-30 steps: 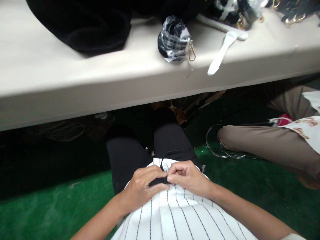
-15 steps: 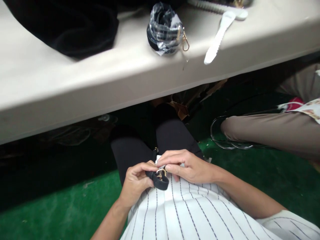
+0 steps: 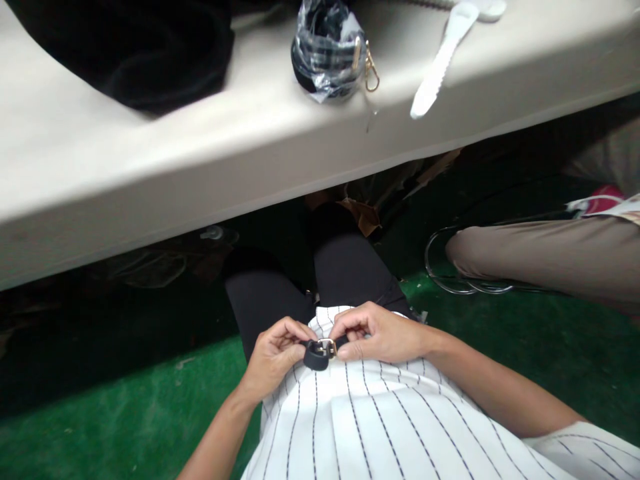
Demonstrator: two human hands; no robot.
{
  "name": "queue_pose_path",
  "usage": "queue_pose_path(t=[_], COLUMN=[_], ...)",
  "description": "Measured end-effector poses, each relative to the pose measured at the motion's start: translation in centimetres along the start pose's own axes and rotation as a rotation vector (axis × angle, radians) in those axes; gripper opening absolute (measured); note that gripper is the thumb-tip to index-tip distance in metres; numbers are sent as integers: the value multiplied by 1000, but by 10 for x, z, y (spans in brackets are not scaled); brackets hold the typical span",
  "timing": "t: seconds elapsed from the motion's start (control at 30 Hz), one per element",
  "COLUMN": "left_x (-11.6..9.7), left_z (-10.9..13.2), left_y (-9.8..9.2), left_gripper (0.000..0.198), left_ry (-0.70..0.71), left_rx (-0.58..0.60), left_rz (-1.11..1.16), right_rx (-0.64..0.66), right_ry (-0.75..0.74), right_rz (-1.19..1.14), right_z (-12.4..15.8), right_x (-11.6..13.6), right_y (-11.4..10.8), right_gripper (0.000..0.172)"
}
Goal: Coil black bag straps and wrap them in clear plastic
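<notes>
Over my lap I hold a black strap (image 3: pixel 316 358) with a gold-coloured buckle (image 3: pixel 329 347). My left hand (image 3: pixel 280 348) pinches the strap on the buckle's left side, where the strap bends into a small loop. On the other side, my right hand (image 3: pixel 377 333) grips the black strap close to the buckle between thumb and fingers. The rest of the strap is hidden by my hands. Beneath them lies the white shirt (image 3: pixel 360 413) with dark dashed stripes.
On the pale table (image 3: pixel 175 167) sit a coiled black strap in clear plastic (image 3: pixel 327 57) with a gold clasp (image 3: pixel 371 70), white toothed plastic strips (image 3: pixel 443 60) and black cloth (image 3: pixel 165 53). To the right are another person's leg (image 3: pixel 540 257) and a metal stool frame (image 3: pixel 440 267).
My right hand has closed on the strap beside the buckle; its fingers were stretched out over it before. The loop and buckle have turned slightly and shifted a little left.
</notes>
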State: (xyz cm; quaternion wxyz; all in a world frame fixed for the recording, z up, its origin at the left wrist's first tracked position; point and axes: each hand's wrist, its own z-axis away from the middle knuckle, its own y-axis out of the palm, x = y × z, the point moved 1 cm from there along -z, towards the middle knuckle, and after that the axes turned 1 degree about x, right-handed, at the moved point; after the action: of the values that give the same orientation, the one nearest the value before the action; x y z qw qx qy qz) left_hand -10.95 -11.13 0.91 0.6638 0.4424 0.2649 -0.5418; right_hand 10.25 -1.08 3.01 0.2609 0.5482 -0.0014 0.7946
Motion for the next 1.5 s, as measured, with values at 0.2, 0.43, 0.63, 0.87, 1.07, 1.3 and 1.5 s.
queue_pose_path(t=[0.2, 0.43, 0.63, 0.87, 1.07, 1.3, 1.5], left_x=[4, 1, -7, -14, -20, -23, -19], left_z=[-1, 1, -4, -9, -9, -7, -5], left_y=[1, 1, 5, 8, 2, -8, -33], left_gripper=[13, 16, 20, 26, 25, 25, 21], left_ry=[9, 4, -43, -84, -20, 5, -2], left_rx=[85, 26, 62, 191, 256, 287, 260], left_rz=[29, -9, 13, 41, -121, -316, -355], right_rx=[-16, 12, -132, -208, -218, -397, -479], right_ry=[22, -63, -262, -292, -333, -407, -432], right_rz=[-128, 20, 389, 640, 583, 541, 543], right_z=[-4, -2, -4, -6, -11, -10, -9], right_x=[-1, 9, 19, 18, 14, 3, 6], right_y=[1, -1, 8, 18, 25, 32, 31], right_gripper=[30, 71, 47, 29, 21, 21, 19])
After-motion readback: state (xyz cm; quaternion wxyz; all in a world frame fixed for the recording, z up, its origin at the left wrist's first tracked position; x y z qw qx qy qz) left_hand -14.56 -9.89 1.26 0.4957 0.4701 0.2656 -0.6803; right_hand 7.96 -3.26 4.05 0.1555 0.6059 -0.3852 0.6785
